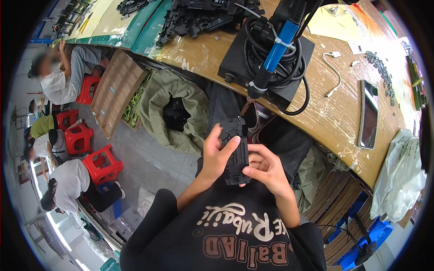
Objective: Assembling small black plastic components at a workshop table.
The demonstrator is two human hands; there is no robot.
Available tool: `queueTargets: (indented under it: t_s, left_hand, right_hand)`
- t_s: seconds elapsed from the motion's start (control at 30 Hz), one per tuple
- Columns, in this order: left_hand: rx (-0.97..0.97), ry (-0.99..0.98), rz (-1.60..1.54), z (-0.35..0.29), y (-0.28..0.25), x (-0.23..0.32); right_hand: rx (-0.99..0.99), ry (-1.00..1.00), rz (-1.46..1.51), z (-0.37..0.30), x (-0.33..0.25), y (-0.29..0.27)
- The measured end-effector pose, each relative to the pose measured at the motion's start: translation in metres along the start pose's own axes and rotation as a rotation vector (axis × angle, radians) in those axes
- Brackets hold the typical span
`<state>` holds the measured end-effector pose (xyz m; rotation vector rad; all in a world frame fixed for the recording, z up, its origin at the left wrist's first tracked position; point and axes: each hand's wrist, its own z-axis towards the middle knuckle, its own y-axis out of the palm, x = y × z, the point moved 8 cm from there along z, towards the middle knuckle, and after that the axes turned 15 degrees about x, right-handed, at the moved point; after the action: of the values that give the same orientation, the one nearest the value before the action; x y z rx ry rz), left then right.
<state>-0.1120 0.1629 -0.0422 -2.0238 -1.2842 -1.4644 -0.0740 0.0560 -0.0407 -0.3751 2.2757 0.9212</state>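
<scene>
Both my hands hold a black moulded plastic part [234,158], long and flat with ribs and slots, in front of my chest. My left hand [217,153] grips its left side, thumb lying across the upper face. Lower down, my right hand [267,170] closes on the right edge with thumb and bent fingers. The far end of the part is right under the tip of a blue-handled soldering iron [281,45], which points down from a mount on the bench. Whether tip and part touch, I cannot tell.
A black box [230,67] with coiled cable stands at the wooden bench's edge. Black parts [194,20] are heaped behind it. A phone [368,115], white cable [334,74] and plastic bag [398,176] lie right. An open green sack [153,108] stands below left; people sit beyond red stools [103,163].
</scene>
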Motion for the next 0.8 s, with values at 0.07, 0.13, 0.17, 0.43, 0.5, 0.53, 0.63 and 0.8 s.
queueTargets:
  t_s: [0.07, 0.13, 0.17, 0.43, 0.5, 0.53, 0.63, 0.8]
  left_hand:
    - [0.005, -0.001, 0.003, 0.000, 0.001, 0.002]
    - [0.009, -0.001, 0.005, 0.000, 0.001, 0.002]
    - [0.005, 0.008, 0.012, 0.000, 0.002, 0.003]
    - [-0.035, 0.104, 0.083, 0.002, 0.001, 0.009]
    - [-0.052, 0.116, 0.122, 0.003, 0.003, 0.011]
    - [-0.051, 0.117, 0.123, 0.003, 0.002, 0.012]
    - [-0.043, 0.108, 0.125, 0.006, 0.001, 0.009]
    - [-0.027, 0.101, 0.104, 0.010, 0.000, 0.010]
  right_hand:
    - [-0.001, -0.026, -0.004, 0.000, -0.001, 0.000]
    - [0.001, -0.019, 0.008, -0.001, -0.001, 0.001]
    - [0.003, -0.012, 0.020, -0.001, -0.001, 0.001]
    - [0.000, -0.029, 0.005, 0.002, 0.000, 0.003]
    - [0.008, -0.019, 0.009, 0.003, 0.001, 0.002]
    - [0.005, -0.008, -0.001, 0.004, 0.003, 0.001]
    - [0.006, 0.007, 0.001, 0.008, 0.006, 0.000]
    - [0.003, -0.002, -0.002, 0.011, 0.004, 0.002]
